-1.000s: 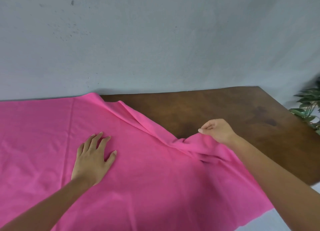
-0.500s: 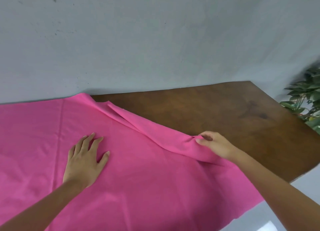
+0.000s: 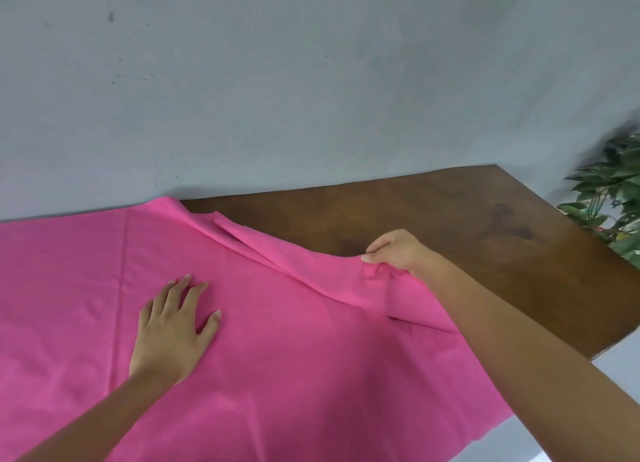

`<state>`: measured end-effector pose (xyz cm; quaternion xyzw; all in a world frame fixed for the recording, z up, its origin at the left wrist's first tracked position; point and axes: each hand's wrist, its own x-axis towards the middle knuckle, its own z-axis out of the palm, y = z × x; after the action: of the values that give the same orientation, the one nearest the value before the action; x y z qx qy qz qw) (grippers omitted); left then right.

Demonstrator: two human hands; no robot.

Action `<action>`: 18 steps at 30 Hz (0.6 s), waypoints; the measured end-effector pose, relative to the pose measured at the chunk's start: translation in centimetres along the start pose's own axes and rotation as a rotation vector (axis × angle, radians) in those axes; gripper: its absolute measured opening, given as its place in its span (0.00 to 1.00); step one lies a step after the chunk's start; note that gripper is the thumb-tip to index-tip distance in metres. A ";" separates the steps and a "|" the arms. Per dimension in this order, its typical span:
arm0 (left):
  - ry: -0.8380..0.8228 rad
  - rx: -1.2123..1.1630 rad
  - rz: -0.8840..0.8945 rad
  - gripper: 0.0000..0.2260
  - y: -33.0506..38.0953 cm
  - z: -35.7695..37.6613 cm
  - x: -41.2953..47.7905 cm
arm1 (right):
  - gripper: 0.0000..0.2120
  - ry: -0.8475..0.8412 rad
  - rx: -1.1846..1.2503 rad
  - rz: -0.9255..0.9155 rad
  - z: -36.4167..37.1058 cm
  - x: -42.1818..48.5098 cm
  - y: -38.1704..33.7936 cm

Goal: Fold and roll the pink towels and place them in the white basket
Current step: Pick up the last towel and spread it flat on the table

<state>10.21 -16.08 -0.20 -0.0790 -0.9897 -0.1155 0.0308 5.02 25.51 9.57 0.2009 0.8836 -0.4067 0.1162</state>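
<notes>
Left hand (image 3: 171,326) flat, fingers spread, pressing the pink towel (image 3: 294,357) on the table (image 3: 450,219); right hand (image 3: 394,250) pinches its raised edge

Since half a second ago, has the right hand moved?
Yes. The right hand, pinching the pink towel, rose and shifted left, farther from the dark stain on the table.

One head-worn wide-angle view looks forward and down over the bench (image 3: 433,226) toward the wall (image 3: 311,80). It sits close, with the left hand (image 3: 173,326) and right hand (image 3: 394,250) within arm's reach.
</notes>
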 end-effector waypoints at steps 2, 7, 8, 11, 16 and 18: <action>0.001 -0.006 -0.001 0.34 0.0 0.0 -0.1 | 0.10 0.000 0.066 -0.085 -1.3 -0.6 -1.2; 0.009 -0.009 0.006 0.34 0.0 0.0 0.0 | 0.11 0.191 0.467 -0.267 -4.3 -1.6 -3.5; 0.008 -0.009 0.006 0.34 0.0 -0.1 0.0 | 0.11 0.230 0.525 -0.288 -4.5 -1.5 -3.4; 0.008 -0.009 0.003 0.34 0.0 -0.1 0.0 | 0.11 0.325 0.422 -0.190 -3.9 -0.3 -1.3; 0.001 -0.008 -0.002 0.34 0.0 -0.1 -0.1 | 0.08 0.209 -0.268 0.044 -1.6 2.1 4.1; 0.001 -0.012 -0.005 0.34 -0.1 0.0 0.0 | 0.22 0.208 -0.252 0.039 -0.8 2.0 4.2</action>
<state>10.24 -16.16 -0.18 -0.0765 -0.9891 -0.1217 0.0307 5.05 29.14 6.57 0.2425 0.9309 -0.2672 0.0564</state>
